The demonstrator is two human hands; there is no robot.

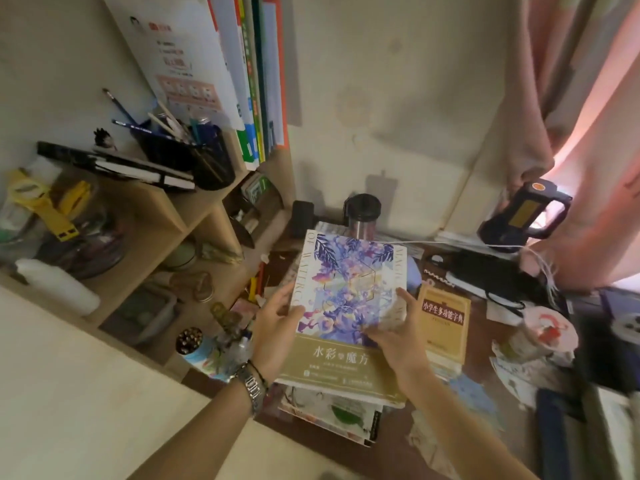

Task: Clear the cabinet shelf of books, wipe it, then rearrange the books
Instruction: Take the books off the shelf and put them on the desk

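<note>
My left hand (277, 327) and right hand (394, 327) grip the watercolour book (346, 292) by its side edges; stiff, glossy, probably slippery.

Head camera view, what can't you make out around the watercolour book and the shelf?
- Books under the watercolour book: head view, its cover hides their titles and count.
- Left hand and right hand: fingers beneath the book are hidden by it.
- Upright books on the shelf: tops cut off by the frame's upper edge; spine text too small.
- Yellow dictionary: small print blurred.
</note>
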